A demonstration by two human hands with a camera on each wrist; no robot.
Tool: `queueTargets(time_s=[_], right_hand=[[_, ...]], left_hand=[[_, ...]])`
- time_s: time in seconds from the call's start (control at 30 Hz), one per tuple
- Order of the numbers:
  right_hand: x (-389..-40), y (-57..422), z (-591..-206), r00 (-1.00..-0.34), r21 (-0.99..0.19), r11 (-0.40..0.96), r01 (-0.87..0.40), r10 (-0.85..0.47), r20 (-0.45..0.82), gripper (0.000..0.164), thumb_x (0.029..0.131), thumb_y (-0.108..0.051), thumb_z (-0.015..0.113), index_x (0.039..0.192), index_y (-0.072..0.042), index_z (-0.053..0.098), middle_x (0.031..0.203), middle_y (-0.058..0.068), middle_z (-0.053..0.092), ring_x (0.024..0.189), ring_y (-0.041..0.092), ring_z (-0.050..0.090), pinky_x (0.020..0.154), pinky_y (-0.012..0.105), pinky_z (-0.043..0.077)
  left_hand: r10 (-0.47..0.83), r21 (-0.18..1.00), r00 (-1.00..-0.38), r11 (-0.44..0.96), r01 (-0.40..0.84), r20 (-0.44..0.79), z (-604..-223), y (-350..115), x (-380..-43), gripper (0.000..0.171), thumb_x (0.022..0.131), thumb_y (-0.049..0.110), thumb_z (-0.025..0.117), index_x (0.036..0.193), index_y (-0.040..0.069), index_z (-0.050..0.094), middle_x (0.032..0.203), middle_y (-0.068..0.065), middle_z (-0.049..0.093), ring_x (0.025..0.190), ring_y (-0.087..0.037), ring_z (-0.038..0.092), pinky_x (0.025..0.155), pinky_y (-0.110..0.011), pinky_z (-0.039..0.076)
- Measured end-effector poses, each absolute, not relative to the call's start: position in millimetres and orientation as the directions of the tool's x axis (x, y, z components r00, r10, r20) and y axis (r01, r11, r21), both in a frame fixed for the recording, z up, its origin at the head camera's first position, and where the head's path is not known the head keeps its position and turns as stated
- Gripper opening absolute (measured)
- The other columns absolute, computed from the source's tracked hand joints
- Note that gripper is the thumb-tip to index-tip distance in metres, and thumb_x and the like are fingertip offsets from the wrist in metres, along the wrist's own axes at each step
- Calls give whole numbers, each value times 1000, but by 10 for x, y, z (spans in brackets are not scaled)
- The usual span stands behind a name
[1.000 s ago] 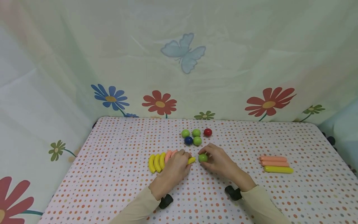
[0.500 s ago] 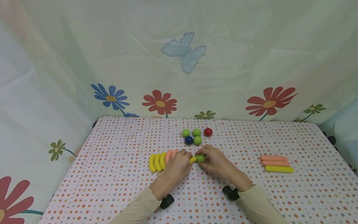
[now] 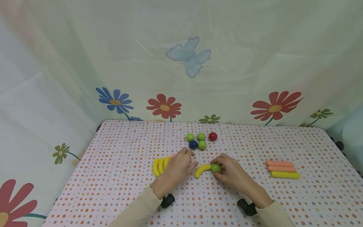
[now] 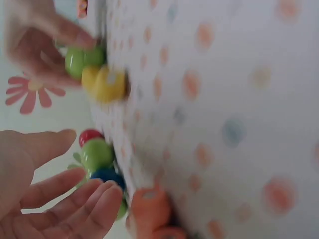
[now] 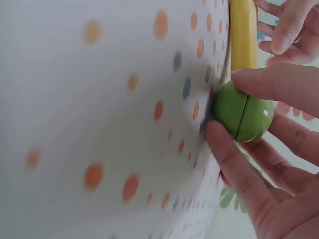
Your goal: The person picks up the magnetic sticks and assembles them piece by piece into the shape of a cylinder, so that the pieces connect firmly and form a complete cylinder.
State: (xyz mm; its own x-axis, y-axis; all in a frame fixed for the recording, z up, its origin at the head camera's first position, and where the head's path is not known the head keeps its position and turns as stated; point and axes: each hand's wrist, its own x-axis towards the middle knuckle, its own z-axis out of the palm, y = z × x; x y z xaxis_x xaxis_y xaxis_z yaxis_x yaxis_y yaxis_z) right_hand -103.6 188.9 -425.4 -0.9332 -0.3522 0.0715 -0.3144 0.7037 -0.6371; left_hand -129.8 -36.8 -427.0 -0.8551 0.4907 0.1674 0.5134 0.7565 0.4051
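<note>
My right hand (image 3: 231,173) pinches a green ball (image 3: 216,167) between thumb and fingers, low at the tablecloth. One end of a curved yellow stick (image 3: 202,170) touches the ball's left side. In the right wrist view the green ball (image 5: 241,112) shows a seam, and the thumb lies where ball and yellow stick (image 5: 243,37) meet. My left hand (image 3: 176,167) is empty, fingers apart, left of the yellow stick. It partly covers a row of curved yellow sticks (image 3: 161,165) and orange-pink ones; the left wrist view shows an orange-pink stick's end (image 4: 148,204) near its fingertips.
Beyond the hands sit several green balls (image 3: 201,136), a dark blue ball (image 3: 193,144) and a red ball (image 3: 213,136). Straight pink sticks (image 3: 280,166) and a straight yellow stick (image 3: 285,175) lie at the right. A flowered curtain (image 3: 227,78) rises behind the table.
The right hand first brought the green ball leftward against the yellow stick's end. Now the left hand has let go of that stick, and ball and stick have shifted right with the right hand.
</note>
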Motion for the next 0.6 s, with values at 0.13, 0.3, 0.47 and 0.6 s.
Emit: queueTargets(time_s=[0.13, 0.3, 0.47, 0.6], right_hand=[[-967, 1986, -4252, -949, -616, 739, -273, -313, 46, 30, 80, 4, 86, 108, 0, 74, 99, 5, 63, 89, 18, 64, 73, 30, 59], [-901, 2036, -4242, -957, -605, 762, -231, -290, 1, 31, 79, 2, 87, 108, -2, 74, 99, 3, 63, 90, 19, 65, 74, 30, 59], [-858, 2072, -4241, -961, -599, 770, -220, -276, -2, 33, 79, 1, 88, 109, -2, 74, 101, 4, 64, 91, 19, 66, 74, 30, 59], [-839, 2114, -4237, -967, -595, 775, -213, -254, 16, 32, 79, 2, 87, 108, -3, 74, 101, 4, 64, 90, 17, 65, 74, 29, 59]], left_hand=[[464, 387, -871, 783, 487, 160, -4219, -364, -1463, 42, 103, 23, 70, 134, -2, 60, 121, -18, 62, 101, -24, 65, 78, -36, 60], [459, 354, -883, 814, 462, 97, -4227, -358, -1619, 48, 104, 23, 68, 146, 2, 55, 123, -19, 57, 99, -25, 63, 70, -35, 58], [466, 340, -882, 819, 463, 78, -4246, -351, -1651, 44, 104, 24, 68, 143, 8, 58, 121, -17, 57, 100, -24, 61, 68, -34, 57], [483, 337, -872, 810, 481, 83, -4238, -332, -1619, 38, 105, 26, 67, 138, 8, 61, 122, -17, 56, 103, -25, 60, 71, -35, 58]])
